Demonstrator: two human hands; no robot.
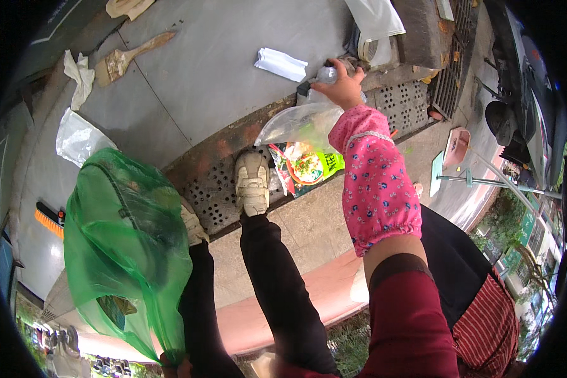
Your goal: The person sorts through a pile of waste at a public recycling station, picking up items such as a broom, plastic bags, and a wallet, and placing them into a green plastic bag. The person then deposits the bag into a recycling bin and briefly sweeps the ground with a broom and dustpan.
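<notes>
At the lower left my left hand (176, 367), partly cut off by the frame, grips the gathered neck of a green translucent plastic bag (123, 236). The bag bulges with contents that are hard to make out. My right hand (345, 90), below a pink floral oversleeve, reaches to the edge of the grey floor. Its thumb and fingers curve around a crumpled clear plastic item (326, 74). Just below it lie a clear plastic bag (297, 124) and a printed food packet (307, 165), beside my right shoe (252, 182). A folded white paper (281, 64) lies left of this hand.
A paintbrush (118, 66), crumpled tissue (79, 80) and clear plastic sheet (82, 134) lie on the floor. An orange-bristled brush (49, 219) is beyond the bag. Perforated plates (397, 106) border the raised edge. At right are a pink dustpan (456, 144) and parked vehicles (519, 104).
</notes>
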